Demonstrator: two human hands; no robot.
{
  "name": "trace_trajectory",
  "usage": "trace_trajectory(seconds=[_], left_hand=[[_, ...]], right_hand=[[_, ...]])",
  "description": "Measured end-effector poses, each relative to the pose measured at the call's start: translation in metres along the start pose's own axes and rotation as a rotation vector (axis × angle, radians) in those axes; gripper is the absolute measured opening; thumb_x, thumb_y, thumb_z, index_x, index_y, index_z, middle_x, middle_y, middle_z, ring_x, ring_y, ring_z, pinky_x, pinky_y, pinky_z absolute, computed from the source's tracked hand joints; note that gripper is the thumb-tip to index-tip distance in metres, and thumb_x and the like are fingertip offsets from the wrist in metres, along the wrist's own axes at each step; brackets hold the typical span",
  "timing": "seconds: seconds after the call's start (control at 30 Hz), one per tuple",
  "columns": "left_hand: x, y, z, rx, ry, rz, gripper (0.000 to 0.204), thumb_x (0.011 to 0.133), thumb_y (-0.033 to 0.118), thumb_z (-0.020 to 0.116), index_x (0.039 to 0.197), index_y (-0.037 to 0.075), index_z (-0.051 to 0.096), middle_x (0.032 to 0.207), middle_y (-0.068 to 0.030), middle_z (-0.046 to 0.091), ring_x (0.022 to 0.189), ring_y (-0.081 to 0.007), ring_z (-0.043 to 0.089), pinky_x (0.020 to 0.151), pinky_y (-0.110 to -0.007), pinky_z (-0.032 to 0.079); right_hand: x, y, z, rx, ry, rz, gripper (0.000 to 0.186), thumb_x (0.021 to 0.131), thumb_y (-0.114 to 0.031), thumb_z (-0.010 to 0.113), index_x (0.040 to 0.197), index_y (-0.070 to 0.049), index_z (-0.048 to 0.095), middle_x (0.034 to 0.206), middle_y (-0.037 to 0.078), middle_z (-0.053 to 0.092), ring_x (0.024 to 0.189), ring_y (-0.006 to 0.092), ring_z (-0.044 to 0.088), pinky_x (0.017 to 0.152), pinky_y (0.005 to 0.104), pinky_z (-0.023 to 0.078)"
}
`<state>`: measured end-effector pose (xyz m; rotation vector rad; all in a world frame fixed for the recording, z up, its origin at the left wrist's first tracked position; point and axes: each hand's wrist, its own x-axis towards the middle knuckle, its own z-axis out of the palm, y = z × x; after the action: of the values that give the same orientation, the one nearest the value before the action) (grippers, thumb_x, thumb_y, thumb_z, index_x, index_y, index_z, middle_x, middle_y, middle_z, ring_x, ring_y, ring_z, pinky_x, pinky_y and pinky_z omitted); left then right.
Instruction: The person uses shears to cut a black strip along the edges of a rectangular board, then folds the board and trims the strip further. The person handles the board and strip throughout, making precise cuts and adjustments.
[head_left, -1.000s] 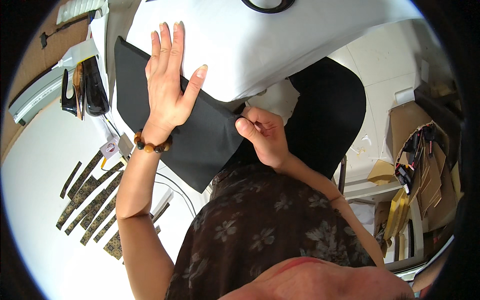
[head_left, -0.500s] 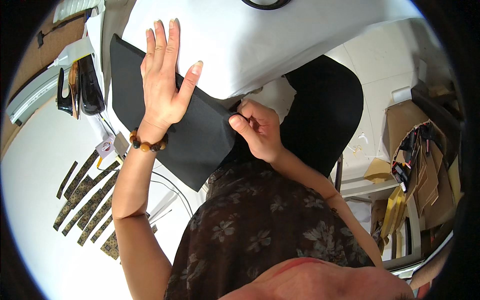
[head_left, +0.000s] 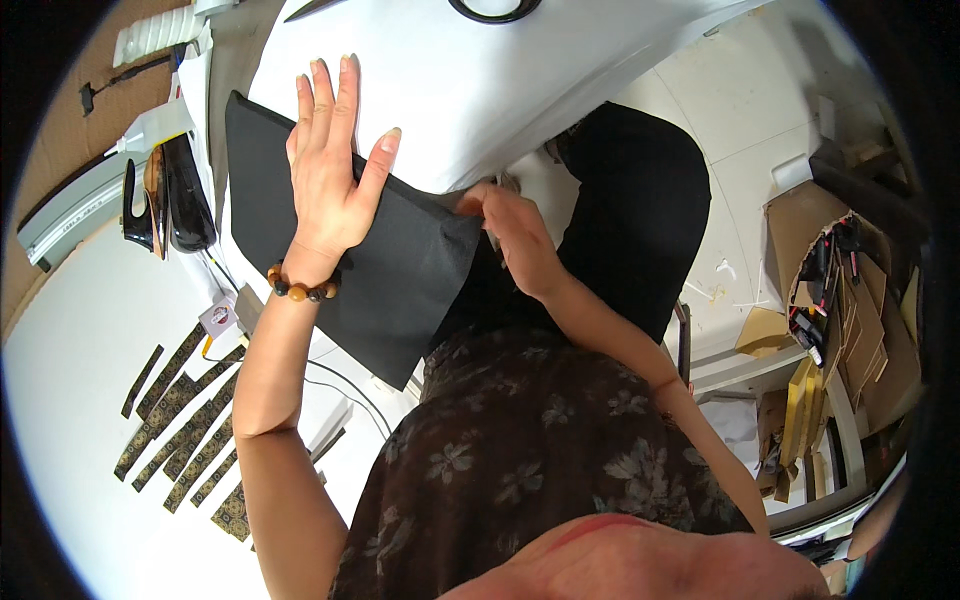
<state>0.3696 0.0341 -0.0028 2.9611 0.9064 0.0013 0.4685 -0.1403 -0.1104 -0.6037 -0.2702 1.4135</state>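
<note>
– One black sheet; where is it?
– Just left of the frame's centre. The left hand lies flat across its upper edge, thumb spread, fingertips over the white surface.
– And the right hand?
– Apart from the left, at the sheet's right corner near the centre. Its fingertips are partly hidden, so I cannot tell if they pinch it.

Dark brown top (pale flowers), black trousers, beaded bracelet.
</note>
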Motion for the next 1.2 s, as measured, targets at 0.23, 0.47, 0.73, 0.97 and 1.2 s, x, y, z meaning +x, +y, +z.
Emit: trace_trajectory(seconds=[0.23, 0.47, 0.73, 0.97, 1.2], left_hand=[[-0.002, 0.000, 0.001, 0.024, -0.011, -0.006, 0.072, 0.097, 0.047, 0.050, 0.155, 0.012, 0.027, 0.158, -0.0251, 0.021, 0.147, -0.0437, 0.018, 0.113, -0.050, 0.021], [0.000, 0.000, 0.000, 0.004, -0.001, -0.006, 0.071, 0.096, 0.047, 0.049, 0.155, 0.014, 0.027, 0.158, -0.0243, 0.021, 0.147, -0.0433, 0.017, 0.113, -0.050, 0.022], [0.000, 0.002, 0.000, 0.019, -0.018, -0.010, 0.069, 0.098, 0.043, 0.046, 0.155, 0.010, 0.024, 0.159, -0.0234, 0.019, 0.150, -0.0371, 0.013, 0.115, -0.049, 0.017], [-0.001, -0.002, 0.002, 0.016, 0.003, -0.005, 0.071, 0.096, 0.047, 0.050, 0.155, 0.014, 0.027, 0.158, -0.0239, 0.021, 0.147, -0.0440, 0.018, 0.113, -0.052, 0.022], [-0.001, -0.002, 0.002, 0.014, -0.003, -0.009, 0.071, 0.096, 0.047, 0.050, 0.155, 0.015, 0.027, 0.158, -0.0244, 0.020, 0.146, -0.0447, 0.017, 0.113, -0.053, 0.022]], right_hand=[[0.009, -0.015, 0.004, 0.034, -0.031, 0.122, 0.028, 0.101, -0.027, 0.052, 0.087, -0.005, 0.061, 0.083, -0.005, 0.055, 0.079, 0.0051, 0.047, 0.077, 0.0231, 0.038], [0.017, -0.030, 0.010, 0.061, -0.123, 0.242, 0.018, 0.097, -0.019, 0.057, 0.083, -0.008, 0.059, 0.079, -0.007, 0.051, 0.078, 0.0039, 0.044, 0.075, 0.0225, 0.037], [0.018, -0.022, 0.005, 0.151, -0.171, 0.193, 0.016, 0.096, -0.016, 0.056, 0.081, -0.009, 0.057, 0.077, -0.008, 0.047, 0.075, 0.0037, 0.040, 0.073, 0.0220, 0.034], [0.023, -0.021, -0.001, 0.282, -0.200, 0.287, 0.010, 0.089, -0.013, 0.053, 0.081, -0.009, 0.057, 0.077, -0.007, 0.046, 0.075, 0.0057, 0.040, 0.075, 0.0222, 0.032], [0.020, -0.019, 0.004, 0.367, -0.190, 0.283, 0.006, 0.088, -0.014, 0.056, 0.084, -0.010, 0.057, 0.079, -0.007, 0.046, 0.080, 0.0061, 0.042, 0.079, 0.0249, 0.033]])
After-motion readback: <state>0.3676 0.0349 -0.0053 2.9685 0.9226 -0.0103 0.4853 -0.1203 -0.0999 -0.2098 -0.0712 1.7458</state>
